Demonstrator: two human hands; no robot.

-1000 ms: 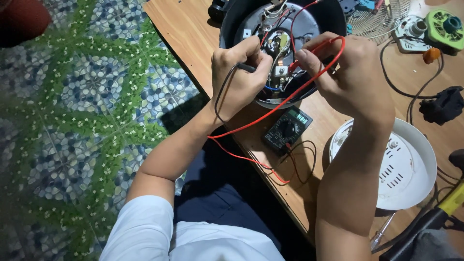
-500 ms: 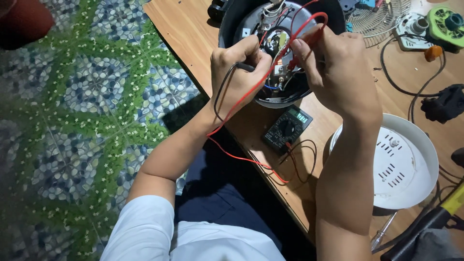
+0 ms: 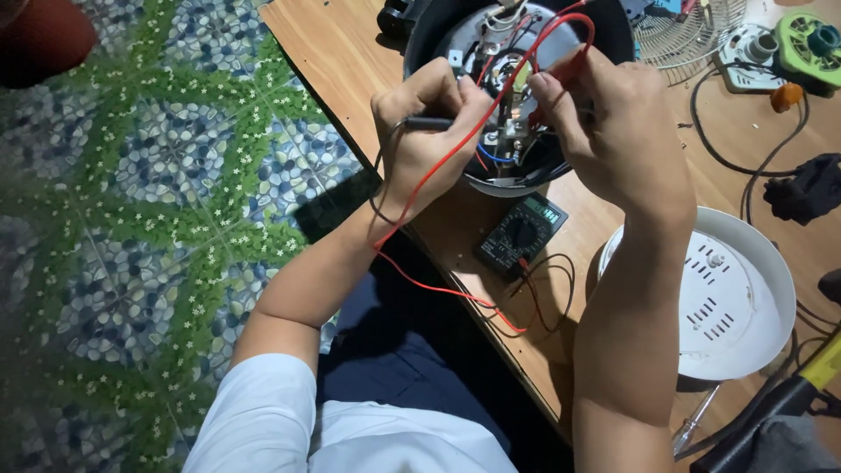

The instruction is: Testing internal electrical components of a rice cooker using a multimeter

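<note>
My left hand (image 3: 429, 131) grips a black test probe (image 3: 431, 123) whose tip points into the open underside of a round black appliance (image 3: 491, 52) on the wooden table (image 3: 350, 61). My right hand (image 3: 613, 131) pinches a red test probe (image 3: 565, 74) over the same exposed wiring and metal parts. Red lead (image 3: 438, 175) and black lead (image 3: 381, 188) loop down across my left wrist to a small black multimeter (image 3: 521, 235) lying on the table between my forearms.
A white round vented base plate (image 3: 727, 307) lies at the right. A fan grille (image 3: 692, 26), a green-and-white part (image 3: 806, 44), black cable (image 3: 727, 158) and a screwdriver (image 3: 696, 420) sit at the right side. Patterned floor tiles (image 3: 175, 201) lie left of the table.
Both hands have shifted slightly up and closer together over the appliance's wiring. The red lead's loop now arcs higher over the appliance. The multimeter has not moved.
</note>
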